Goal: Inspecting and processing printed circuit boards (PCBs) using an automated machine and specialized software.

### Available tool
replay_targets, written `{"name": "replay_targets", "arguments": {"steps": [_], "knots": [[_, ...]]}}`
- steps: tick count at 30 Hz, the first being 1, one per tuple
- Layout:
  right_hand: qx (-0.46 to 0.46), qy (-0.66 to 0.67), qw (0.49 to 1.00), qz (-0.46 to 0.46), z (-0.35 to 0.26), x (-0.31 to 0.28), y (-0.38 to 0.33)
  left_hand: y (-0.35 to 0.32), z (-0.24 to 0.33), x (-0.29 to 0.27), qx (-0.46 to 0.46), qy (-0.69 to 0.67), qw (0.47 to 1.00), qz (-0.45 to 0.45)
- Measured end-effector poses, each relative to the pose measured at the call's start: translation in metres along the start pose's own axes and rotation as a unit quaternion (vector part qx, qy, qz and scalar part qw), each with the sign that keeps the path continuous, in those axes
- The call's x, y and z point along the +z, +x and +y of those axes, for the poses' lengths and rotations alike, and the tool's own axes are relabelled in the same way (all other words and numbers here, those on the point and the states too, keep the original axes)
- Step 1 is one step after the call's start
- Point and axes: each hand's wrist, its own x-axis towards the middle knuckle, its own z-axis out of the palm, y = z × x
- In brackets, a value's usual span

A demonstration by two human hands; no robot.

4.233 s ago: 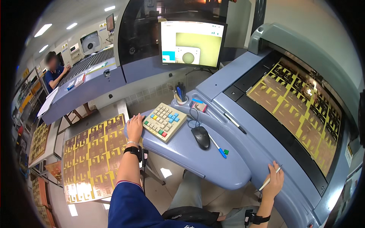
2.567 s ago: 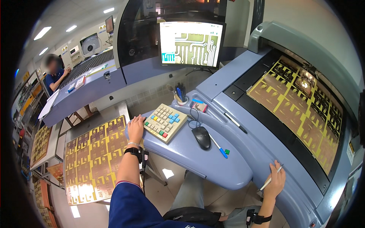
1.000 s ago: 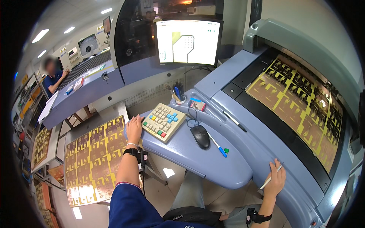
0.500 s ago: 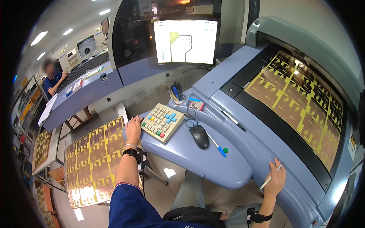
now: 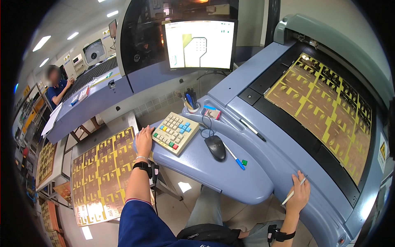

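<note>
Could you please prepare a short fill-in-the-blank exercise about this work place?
1. The hand holding the thin white stick is the person's ____ one.
2. The keypad lies between the left hand and the computer ____.
3. The small square beside the pen's blue cap is ____.

Missing words: right; mouse; green.

Pale cream wall point(image 5: 321, 9), between one and two o'clock; whitish ceiling point(image 5: 84, 22) with bright rectangular light panels point(image 5: 41, 43), ten to eleven o'clock; cluttered metal shelving point(image 5: 31, 119), nine o'clock; grey sheet-metal table point(image 5: 113, 125), nine o'clock, nearer the centre; glossy beige tiled floor point(image 5: 233, 210), six to eight o'clock, showing white reflected patches point(image 5: 184, 187).
</note>
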Motion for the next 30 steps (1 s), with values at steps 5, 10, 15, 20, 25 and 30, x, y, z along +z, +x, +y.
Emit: {"name": "replay_targets", "arguments": {"steps": [5, 10, 15, 20, 25, 30], "knots": [[0.001, 0.007, 1.000, -0.001, -0.001, 0.000, 0.001, -0.001, 0.000, -0.002, 0.000, 0.001, 1.000, 0.003], [0.003, 0.005, 1.000, 0.000, -0.001, 0.001, 0.000, -0.001, 0.000, -0.001, 0.004, -0.002, 1.000, 0.009], [0.005, 0.028, 1.000, 0.009, 0.002, 0.000, 0.002, 0.001, -0.006, -0.001, 0.019, -0.042, 0.999, 0.012], [0.095, 0.126, 0.982, -0.100, 0.038, -0.026, 0.027, -0.008, -0.034, -0.009, 0.090, -0.248, 0.965, -0.004], [0.038, 0.018, 0.998, -0.040, 0.111, -0.030, 0.097, -0.083, -0.073, -0.069, 0.049, -0.084, 0.995, -0.007], [-0.038, -0.057, 0.989, -0.134, 0.165, -0.015, 0.137, -0.181, -0.105, -0.094, -0.097, 0.243, 0.961, -0.086]]}}
